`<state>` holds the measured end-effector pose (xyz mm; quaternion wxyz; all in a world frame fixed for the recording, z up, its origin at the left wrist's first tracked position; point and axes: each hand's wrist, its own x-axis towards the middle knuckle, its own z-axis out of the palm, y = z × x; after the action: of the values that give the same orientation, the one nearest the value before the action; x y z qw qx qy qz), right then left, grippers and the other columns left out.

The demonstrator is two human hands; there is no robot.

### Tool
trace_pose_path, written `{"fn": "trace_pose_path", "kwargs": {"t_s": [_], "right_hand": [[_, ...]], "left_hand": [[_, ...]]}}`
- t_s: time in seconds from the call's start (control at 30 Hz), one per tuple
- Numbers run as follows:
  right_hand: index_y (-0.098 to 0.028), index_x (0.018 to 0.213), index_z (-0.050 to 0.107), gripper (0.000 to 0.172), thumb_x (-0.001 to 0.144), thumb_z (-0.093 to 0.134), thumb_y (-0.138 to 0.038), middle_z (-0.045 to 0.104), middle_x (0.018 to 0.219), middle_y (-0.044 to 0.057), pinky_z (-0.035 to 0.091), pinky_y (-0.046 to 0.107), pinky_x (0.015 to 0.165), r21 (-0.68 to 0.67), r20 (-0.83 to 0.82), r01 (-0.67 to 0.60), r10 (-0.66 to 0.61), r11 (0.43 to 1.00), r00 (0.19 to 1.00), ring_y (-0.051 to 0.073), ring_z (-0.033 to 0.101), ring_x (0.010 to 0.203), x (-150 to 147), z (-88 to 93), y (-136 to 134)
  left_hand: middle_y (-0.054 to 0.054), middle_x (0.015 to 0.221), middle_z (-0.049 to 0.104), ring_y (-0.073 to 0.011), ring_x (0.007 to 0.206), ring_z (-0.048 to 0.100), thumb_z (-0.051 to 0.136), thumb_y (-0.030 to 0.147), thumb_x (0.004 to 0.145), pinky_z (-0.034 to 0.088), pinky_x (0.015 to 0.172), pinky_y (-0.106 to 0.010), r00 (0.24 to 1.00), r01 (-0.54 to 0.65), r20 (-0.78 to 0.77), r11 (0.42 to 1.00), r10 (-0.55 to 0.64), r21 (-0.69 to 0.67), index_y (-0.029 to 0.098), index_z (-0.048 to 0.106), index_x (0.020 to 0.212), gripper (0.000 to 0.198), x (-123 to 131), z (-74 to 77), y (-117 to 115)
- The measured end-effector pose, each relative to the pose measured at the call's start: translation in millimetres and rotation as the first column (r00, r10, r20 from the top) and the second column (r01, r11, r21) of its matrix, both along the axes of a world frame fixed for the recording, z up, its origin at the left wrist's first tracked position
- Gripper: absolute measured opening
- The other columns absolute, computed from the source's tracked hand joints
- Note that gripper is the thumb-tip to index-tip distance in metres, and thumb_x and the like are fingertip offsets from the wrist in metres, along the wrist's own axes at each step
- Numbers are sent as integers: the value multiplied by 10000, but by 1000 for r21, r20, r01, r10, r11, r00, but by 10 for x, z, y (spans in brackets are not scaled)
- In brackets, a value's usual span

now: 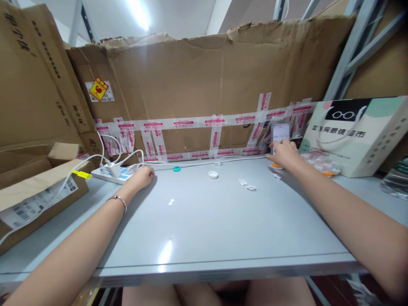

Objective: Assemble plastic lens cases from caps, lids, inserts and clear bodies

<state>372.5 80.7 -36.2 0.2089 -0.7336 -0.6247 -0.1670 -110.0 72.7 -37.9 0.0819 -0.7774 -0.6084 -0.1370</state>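
Observation:
My right hand (pixel 284 153) is at the lower part of an upright phone (pixel 281 132) with a timer-like display. Its fingers are partly spread and seem to touch the screen. An orange round piece (pixel 277 166) lies just below this hand, beside a small white piece (pixel 277 176). My left hand (pixel 144 175) rests on the table with its fingers curled in, close to a white power strip (pixel 110 173); whether it holds anything is hidden. Between the hands lie a teal ring (pixel 177 169), a white round cap (pixel 213 174), two flat white pieces (pixel 247 185) and small white discs (pixel 171 202).
A large taped cardboard box (pixel 204 85) walls off the back of the grey table (pixel 204 229). An open carton (pixel 38 195) stands at left with cables over it. At right are a printed paper bag (pixel 353 136) and clear plastic packets (pixel 320 165). A small clear piece (pixel 218 162) lies near the white cable.

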Motion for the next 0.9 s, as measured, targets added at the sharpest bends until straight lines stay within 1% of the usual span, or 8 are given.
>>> {"fn": "trace_pose_path", "kwargs": {"t_s": [0.23, 0.33, 0.4, 0.47, 0.6, 0.7, 0.77, 0.9], "right_hand": [[-141, 1008, 588, 293, 795, 502, -322, 530, 1003, 138, 374, 340, 878, 207, -30, -232, 243, 950, 969, 252, 502, 963, -314, 174, -19], [-155, 923, 606, 231, 779, 506, -305, 550, 914, 102, 414, 341, 834, 313, -69, -392, 432, 865, 899, 221, 542, 848, -526, 176, -83], [-159, 872, 611, 201, 770, 508, -299, 562, 877, 95, 428, 340, 800, 339, -93, -495, 552, 800, 828, 210, 549, 806, -690, 170, -152], [-153, 856, 611, 204, 765, 511, -305, 574, 865, 95, 429, 329, 769, 292, -123, -577, 628, 763, 769, 200, 548, 787, -851, 168, -237], [-161, 825, 611, 219, 742, 534, -349, 613, 848, 66, 420, 285, 686, 43, -319, -749, 720, 661, 617, 160, 534, 726, -1084, 189, -418], [-161, 827, 614, 255, 728, 550, -387, 623, 787, 38, 409, 260, 642, -198, -514, -844, 680, 499, 522, 144, 533, 702, -1164, 201, -515], [-155, 831, 612, 254, 723, 555, -378, 618, 773, 31, 404, 253, 635, -255, -570, -875, 667, 412, 480, 138, 531, 699, -1188, 196, -549], [-163, 828, 609, 235, 732, 552, -370, 612, 773, 18, 396, 244, 620, -295, -588, -898, 678, 328, 441, 132, 525, 697, -1200, 186, -567]], "left_hand": [[-75, 790, 670, -202, 786, 610, 450, 140, 736, 463, 757, -292, 982, 103, 149, 990, -116, 96, 145, 619, 725, 169, 323, 100, -157], [-55, 859, 677, -147, 772, 624, 471, 230, 801, 484, 731, -235, 948, 169, 250, 977, -197, 127, 145, 600, 884, 176, 698, 170, -370], [-32, 812, 678, -129, 741, 630, 536, 227, 774, 490, 701, -215, 862, 336, 376, 938, -341, 80, 152, 601, 884, 148, 984, 176, -504], [-15, 750, 671, -123, 692, 622, 562, 182, 744, 485, 657, -215, 776, 495, 448, 869, -444, 4, 160, 612, 851, 120, 1241, 152, -595], [-13, 735, 663, -127, 688, 604, 573, 134, 724, 466, 661, -228, 773, 573, 401, 813, -492, -107, 164, 627, 854, 144, 1548, 51, -634], [-19, 745, 664, -130, 689, 602, 569, 149, 736, 466, 666, -236, 774, 581, 408, 799, -484, -157, 163, 627, 870, 147, 1603, -41, -619], [-25, 749, 665, -130, 693, 606, 577, 181, 744, 471, 666, -237, 758, 592, 454, 786, -468, -179, 158, 623, 882, 147, 1596, -66, -613], [-35, 772, 675, -135, 729, 616, 611, 259, 733, 477, 702, -249, 726, 577, 542, 804, -423, -146, 149, 616, 899, 199, 1478, 95, -577]]}}
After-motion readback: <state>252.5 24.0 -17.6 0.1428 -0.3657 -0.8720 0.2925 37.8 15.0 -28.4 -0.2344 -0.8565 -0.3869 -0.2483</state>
